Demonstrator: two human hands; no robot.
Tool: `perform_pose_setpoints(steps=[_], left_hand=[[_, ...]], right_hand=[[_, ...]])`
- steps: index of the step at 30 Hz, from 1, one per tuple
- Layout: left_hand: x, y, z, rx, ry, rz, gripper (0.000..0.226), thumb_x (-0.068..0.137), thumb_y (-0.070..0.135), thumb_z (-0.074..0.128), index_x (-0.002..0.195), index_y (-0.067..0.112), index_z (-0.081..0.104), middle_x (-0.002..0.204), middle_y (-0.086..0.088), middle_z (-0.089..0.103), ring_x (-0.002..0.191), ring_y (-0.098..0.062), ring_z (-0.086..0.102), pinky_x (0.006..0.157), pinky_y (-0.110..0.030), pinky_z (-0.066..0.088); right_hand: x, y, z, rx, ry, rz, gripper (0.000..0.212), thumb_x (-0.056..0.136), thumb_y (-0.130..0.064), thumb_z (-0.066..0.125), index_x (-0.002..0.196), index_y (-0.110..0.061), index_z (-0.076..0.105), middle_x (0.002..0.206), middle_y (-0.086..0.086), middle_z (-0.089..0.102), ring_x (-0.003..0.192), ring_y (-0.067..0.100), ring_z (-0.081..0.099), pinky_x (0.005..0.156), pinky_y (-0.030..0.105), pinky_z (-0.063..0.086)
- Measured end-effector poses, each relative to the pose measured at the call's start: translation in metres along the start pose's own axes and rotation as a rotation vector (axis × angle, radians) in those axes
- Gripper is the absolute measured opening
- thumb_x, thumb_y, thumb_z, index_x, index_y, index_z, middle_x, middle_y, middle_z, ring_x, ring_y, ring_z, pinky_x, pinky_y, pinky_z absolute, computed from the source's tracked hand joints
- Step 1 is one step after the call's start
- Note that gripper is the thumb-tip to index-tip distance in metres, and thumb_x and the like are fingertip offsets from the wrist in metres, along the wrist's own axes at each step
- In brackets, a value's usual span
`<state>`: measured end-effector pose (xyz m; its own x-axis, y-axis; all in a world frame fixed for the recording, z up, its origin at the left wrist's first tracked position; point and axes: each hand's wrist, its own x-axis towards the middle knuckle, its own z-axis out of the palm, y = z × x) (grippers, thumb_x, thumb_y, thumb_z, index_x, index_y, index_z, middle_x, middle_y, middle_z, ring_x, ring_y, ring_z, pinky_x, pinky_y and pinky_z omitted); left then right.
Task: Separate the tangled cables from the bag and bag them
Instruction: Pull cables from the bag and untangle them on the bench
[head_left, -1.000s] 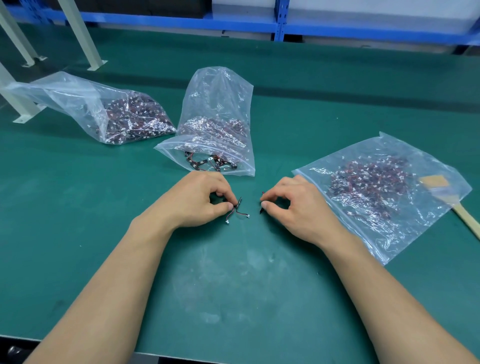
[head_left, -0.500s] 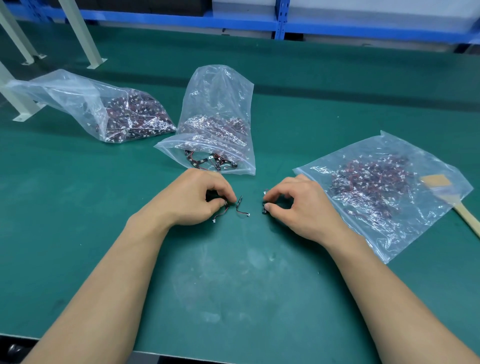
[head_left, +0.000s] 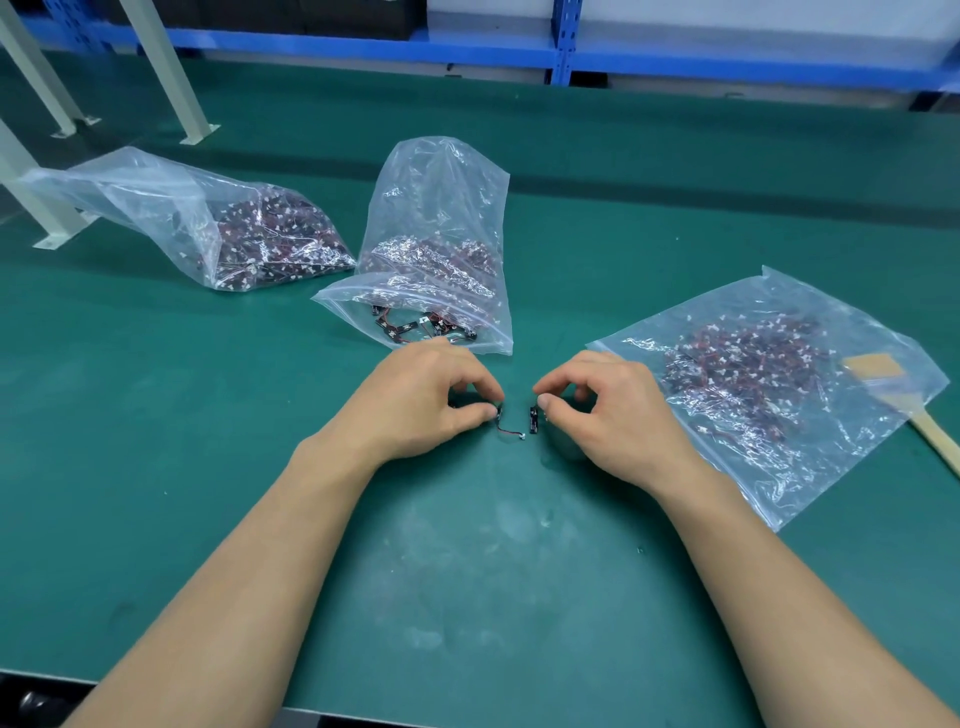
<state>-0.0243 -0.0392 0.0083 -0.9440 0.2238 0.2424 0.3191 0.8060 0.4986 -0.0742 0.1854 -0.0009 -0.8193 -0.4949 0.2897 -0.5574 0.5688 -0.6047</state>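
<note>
One cable (head_left: 508, 429) is pinched by the left hand (head_left: 415, 400) at the middle of the desk (head_left: 156, 441), wire trailing. A black piece (head_left: 533, 420) is pinched by the right hand (head_left: 613, 410).

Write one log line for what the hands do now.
left hand: pinches cable | right hand: pinches black part | stage: separating, not bagged

green table (head_left: 467, 571) | bag 1 (head_left: 208, 228) left | bag 2 (head_left: 436, 249) middle | bag 3 (head_left: 769, 395) right | wooden tool (head_left: 935, 436) right edge
</note>
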Motion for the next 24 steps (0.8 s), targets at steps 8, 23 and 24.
perform_pose_setpoints(steps=[8, 23, 24], left_hand=[[0.004, -0.032, -0.018, 0.249, 0.276, -0.357, 0.026, 0.089, 0.017, 0.066, 0.112, 0.028, 0.073, 0.108, 0.007, 0.068, 0.102, -0.023, 0.059, 0.087, -0.039, 0.049], [-0.003, -0.039, -0.023, 0.024, 0.367, -0.268, 0.006, 0.081, 0.023, 0.083, 0.085, 0.025, 0.079, 0.079, 0.010, 0.071, 0.068, -0.007, 0.060, 0.073, -0.030, 0.051], [-0.006, -0.037, -0.025, -0.029, 0.404, -0.270, 0.007, 0.081, 0.022, 0.083, 0.085, 0.026, 0.079, 0.076, 0.015, 0.071, 0.067, -0.002, 0.061, 0.071, -0.021, 0.050]], right_hand=[[0.001, 0.000, 0.000, 0.040, 0.060, -0.005, 0.011, 0.086, -0.015, 0.074, 0.082, -0.025, 0.075, 0.074, -0.020, 0.060, 0.070, 0.008, 0.053, 0.067, 0.017, 0.036], [0.000, 0.002, 0.000, 0.032, 0.079, -0.001, 0.009, 0.086, -0.015, 0.076, 0.083, -0.023, 0.077, 0.071, -0.021, 0.058, 0.071, 0.007, 0.053, 0.065, 0.011, 0.034], [0.000, 0.002, 0.000, 0.032, 0.080, 0.000, 0.008, 0.086, -0.015, 0.076, 0.083, -0.023, 0.077, 0.072, -0.021, 0.058, 0.071, 0.006, 0.053, 0.066, 0.011, 0.034]])
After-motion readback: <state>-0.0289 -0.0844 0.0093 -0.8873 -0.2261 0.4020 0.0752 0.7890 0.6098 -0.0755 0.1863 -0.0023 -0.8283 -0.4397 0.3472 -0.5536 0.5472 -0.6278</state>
